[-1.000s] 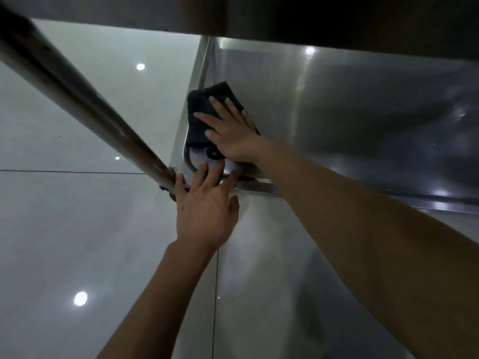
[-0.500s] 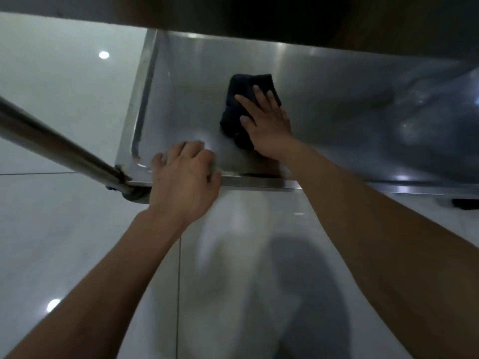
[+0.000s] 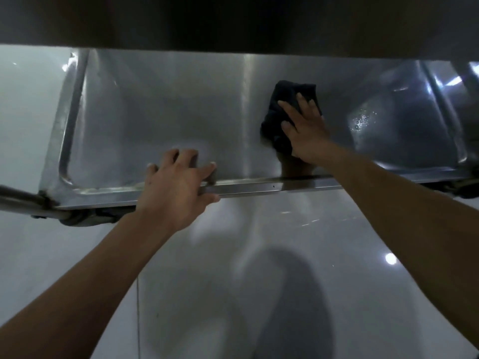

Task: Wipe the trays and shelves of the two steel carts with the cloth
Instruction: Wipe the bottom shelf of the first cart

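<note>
Right hand (image 3: 305, 136) flat on the dark cloth (image 3: 282, 117), fingers straight and spread, pressing it down onto the steel shelf (image 3: 160, 120); no curl round it, just palm and finger pressure; cloth is bunched, sits right of the shelf's middle, sticking out past the fingertips and to the hand's left side. Left hand (image 3: 176, 187) on the shelf's near rim (image 3: 272, 186); fingers bent over the edge onto the shelf surface, thumb at the rim's front face (reads as a hold on the rim, though the underside contact is hidden). Shelf has a raised lip with rounded corners; small wet patch of droplets (image 3: 361, 121) toward the right end, apart from the cloth. Steel tube (image 3: 23, 196) meets the shelf's near-left corner; dark underside of an upper shelf (image 3: 233, 19) overhead; glossy pale floor (image 3: 337, 255) below, with light reflections and a shadow.
</note>
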Tool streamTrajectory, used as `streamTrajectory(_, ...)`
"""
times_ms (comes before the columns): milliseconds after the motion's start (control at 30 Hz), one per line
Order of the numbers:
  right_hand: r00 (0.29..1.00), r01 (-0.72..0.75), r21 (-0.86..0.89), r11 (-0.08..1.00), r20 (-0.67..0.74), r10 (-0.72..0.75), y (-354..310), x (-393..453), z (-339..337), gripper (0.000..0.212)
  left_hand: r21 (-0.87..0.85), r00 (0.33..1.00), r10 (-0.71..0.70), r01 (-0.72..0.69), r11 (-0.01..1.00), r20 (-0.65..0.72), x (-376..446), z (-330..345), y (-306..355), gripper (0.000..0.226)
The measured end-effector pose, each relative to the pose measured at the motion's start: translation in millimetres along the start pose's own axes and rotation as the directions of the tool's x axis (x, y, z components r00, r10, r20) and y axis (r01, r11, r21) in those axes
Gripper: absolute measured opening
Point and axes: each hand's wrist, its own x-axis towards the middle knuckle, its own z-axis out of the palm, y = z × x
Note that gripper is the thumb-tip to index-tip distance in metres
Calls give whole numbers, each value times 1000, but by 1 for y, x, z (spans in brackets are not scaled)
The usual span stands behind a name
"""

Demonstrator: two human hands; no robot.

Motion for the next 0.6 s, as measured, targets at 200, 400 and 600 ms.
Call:
streamTrajectory(200, 970, 230, 5, 973, 76, -230, 8, -19, -25, 55, 65, 995, 28, -34, 997, 93, 5, -8, 4, 55)
streamTrajectory(400, 954, 298, -46, 954, 41, -296, 24, -62, -10, 56, 194, 972, 37, -84, 977, 234, 14, -25, 17, 52)
streamTrajectory(600, 978, 203, 65, 977, 26, -205, 9, -93, 11, 51, 263, 936, 1, -100, 960, 351, 21, -43, 31, 42)
